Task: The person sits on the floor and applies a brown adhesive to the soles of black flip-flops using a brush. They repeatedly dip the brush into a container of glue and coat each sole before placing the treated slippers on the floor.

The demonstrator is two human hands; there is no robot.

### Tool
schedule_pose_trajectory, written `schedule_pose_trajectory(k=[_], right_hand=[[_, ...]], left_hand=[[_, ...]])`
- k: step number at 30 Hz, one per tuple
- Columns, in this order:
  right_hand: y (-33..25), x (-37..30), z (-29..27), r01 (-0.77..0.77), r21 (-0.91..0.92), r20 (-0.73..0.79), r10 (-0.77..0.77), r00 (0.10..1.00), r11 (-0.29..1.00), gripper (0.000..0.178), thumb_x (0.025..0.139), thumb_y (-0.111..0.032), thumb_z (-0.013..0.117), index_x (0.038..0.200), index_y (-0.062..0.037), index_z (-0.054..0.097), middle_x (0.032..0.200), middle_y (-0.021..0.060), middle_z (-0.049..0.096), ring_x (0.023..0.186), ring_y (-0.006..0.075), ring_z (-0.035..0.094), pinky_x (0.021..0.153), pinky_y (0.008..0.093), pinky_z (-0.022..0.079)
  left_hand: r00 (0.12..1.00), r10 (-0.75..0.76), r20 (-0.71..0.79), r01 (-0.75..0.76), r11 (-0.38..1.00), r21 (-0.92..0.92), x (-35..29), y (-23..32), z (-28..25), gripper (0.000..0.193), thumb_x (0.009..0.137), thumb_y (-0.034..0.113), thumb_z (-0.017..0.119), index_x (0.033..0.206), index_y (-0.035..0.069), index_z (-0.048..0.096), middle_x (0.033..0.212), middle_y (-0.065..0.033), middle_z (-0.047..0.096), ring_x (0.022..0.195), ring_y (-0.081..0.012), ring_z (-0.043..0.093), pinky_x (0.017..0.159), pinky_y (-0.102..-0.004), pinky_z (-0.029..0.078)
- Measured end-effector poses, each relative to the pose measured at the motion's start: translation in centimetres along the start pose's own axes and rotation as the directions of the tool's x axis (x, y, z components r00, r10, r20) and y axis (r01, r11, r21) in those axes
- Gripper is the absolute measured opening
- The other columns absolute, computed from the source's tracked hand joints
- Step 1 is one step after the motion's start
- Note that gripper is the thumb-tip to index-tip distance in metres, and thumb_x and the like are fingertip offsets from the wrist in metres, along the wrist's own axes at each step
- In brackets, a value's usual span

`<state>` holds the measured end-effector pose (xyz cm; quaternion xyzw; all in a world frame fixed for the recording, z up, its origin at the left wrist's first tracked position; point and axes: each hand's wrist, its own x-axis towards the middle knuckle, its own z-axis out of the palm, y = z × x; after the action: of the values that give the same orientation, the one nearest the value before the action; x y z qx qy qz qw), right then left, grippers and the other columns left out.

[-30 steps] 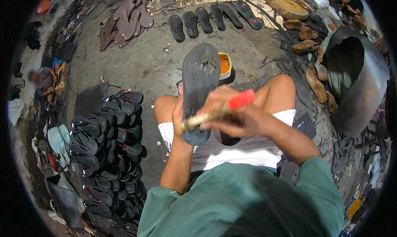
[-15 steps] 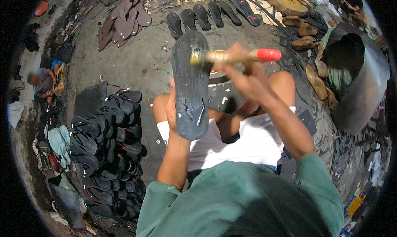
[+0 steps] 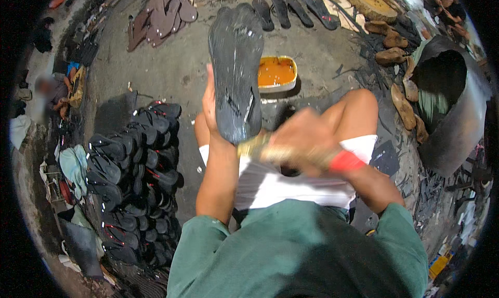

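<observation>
My left hand point(image 3: 210, 103) grips a black sandal sole point(image 3: 236, 64) from its left side and holds it up before me; most of its fingers are hidden behind the sole. Wet streaks shine along the sole's surface, and two slits show near its heel. In my right hand point(image 3: 306, 139), blurred by motion, is a brush point(image 3: 280, 151) with a wooden handle and a red end. Its bristles are at the sole's near end. Beyond my lap sits a pale container point(image 3: 277, 87) of orange-brown liquid.
At left stands a big stack of black sandals point(image 3: 138, 168). Brown soles point(image 3: 163, 17) lie far left, and several black soles point(image 3: 296, 11) line the far side. Wooden shoe lasts point(image 3: 403, 106) and a curved dark sheet point(image 3: 457, 126) are at right. Another person point(image 3: 58, 93) sits far left.
My right hand has brought the brush from the sole's upper part down to its near end. The sole has risen slightly in view, and the container of liquid now shows more fully.
</observation>
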<state>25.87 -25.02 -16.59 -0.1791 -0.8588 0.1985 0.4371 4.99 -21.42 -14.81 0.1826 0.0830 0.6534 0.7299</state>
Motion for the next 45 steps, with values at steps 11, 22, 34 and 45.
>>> schedule_pose_trajectory(k=[11, 22, 34, 45], right_hand=[[-3.8, 4.5, -2.0, 0.186, 0.071, 0.163, -0.196, 0.967, 0.980, 0.031, 0.076, -0.020, 0.072, 0.104, -0.0085, 0.070, 0.097, 0.0070, 0.065, 0.087, 0.0221, 0.064, 0.071, 0.0357, 0.049], [-3.8, 6.4, -3.8, -0.230, 0.045, 0.029, 0.229, 0.973, 0.972, 0.025, 0.085, -0.022, 0.075, 0.105, -0.0061, 0.073, 0.082, 0.0132, 0.065, 0.075, 0.0298, 0.064, 0.066, 0.0371, 0.049], [5.2, 9.8, -10.1, -0.176, 0.085, -0.465, 0.195, 0.864, 0.981, 0.024, 0.095, -0.006, 0.067, 0.119, -0.0054, 0.070, 0.108, 0.0054, 0.071, 0.098, 0.0157, 0.067, 0.090, 0.0318, 0.053], [-1.9, 8.0, -5.1, -0.369, -0.025, 0.249, 0.363, 0.898, 0.929, 0.024, 0.082, -0.011, 0.070, 0.105, -0.0136, 0.075, 0.091, 0.0057, 0.070, 0.083, 0.0227, 0.069, 0.077, 0.0377, 0.053]], left_hand=[[0.985, -0.173, -0.005, 0.172, 0.983, -0.060, 0.4, -1.0, 0.7, 0.050, 0.108, 0.039, 0.039, 0.127, -0.003, 0.059, 0.115, -0.0203, 0.069, 0.096, -0.0264, 0.072, 0.082, -0.0387, 0.063], [0.949, -0.209, 0.238, 0.244, 0.962, -0.126, 0.5, -1.5, 1.9, 0.053, 0.108, 0.041, 0.035, 0.140, 0.000, 0.047, 0.129, -0.0202, 0.062, 0.108, -0.0281, 0.068, 0.094, -0.0432, 0.057], [0.951, 0.212, 0.224, -0.280, 0.290, 0.915, -4.7, 1.1, -1.5, 0.054, 0.109, 0.036, 0.038, 0.139, -0.006, 0.050, 0.124, -0.0183, 0.066, 0.105, -0.0272, 0.069, 0.089, -0.0389, 0.059], [0.999, 0.031, 0.024, -0.033, 0.995, 0.091, -1.6, -0.9, 0.5, 0.051, 0.109, 0.036, 0.034, 0.131, -0.004, 0.056, 0.120, -0.0208, 0.067, 0.100, -0.0294, 0.071, 0.085, -0.0427, 0.062]])
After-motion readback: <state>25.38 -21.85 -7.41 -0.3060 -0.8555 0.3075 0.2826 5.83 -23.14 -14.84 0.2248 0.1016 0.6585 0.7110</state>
